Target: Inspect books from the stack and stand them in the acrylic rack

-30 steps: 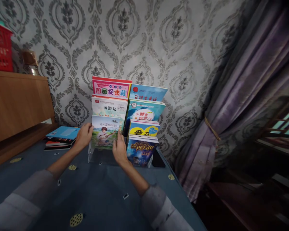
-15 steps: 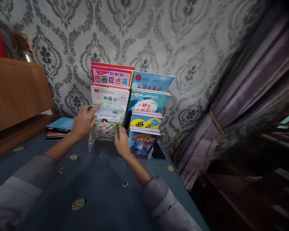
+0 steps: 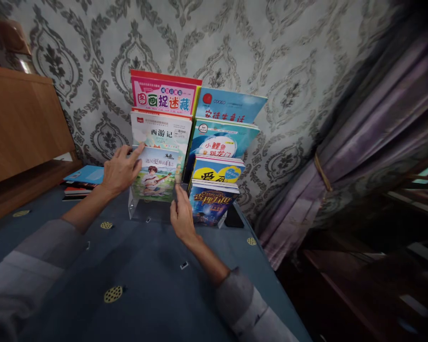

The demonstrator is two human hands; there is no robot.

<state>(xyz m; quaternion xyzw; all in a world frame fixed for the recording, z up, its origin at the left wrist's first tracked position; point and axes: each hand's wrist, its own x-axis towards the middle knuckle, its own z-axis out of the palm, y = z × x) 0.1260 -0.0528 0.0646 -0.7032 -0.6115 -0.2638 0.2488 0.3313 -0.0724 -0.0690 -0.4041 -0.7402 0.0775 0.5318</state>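
A thin book with a cartoon guitar player on its cover point(image 3: 153, 178) stands in the front left row of a clear tiered book stand point(image 3: 132, 206). My left hand point(image 3: 119, 171) is at its left edge, index finger by the top corner and thumb against the cover. My right hand point(image 3: 182, 216) is by its lower right corner, fingers stretched and slightly apart; whether they touch it I cannot tell. Behind it rise a white book point(image 3: 160, 128) and a pink book point(image 3: 164, 95). The right column holds a dark blue book point(image 3: 214, 204), a yellow-and-blue book point(image 3: 217, 170), a teal book point(image 3: 223, 137) and a light blue book point(image 3: 231, 104).
A small pile of books point(image 3: 87, 175) lies left of the stand, beside a wooden cabinet point(image 3: 21, 128). A black phone-like object point(image 3: 234, 217) rests at the stand's right. The blue cloth point(image 3: 146, 285) covers the table; a purple curtain point(image 3: 292, 213) hangs past its right edge.
The view has tilted down and closer, so the stand looks slightly larger. My right hand sits a little lower against the front book's corner; my left hand keeps its place at the left edge.
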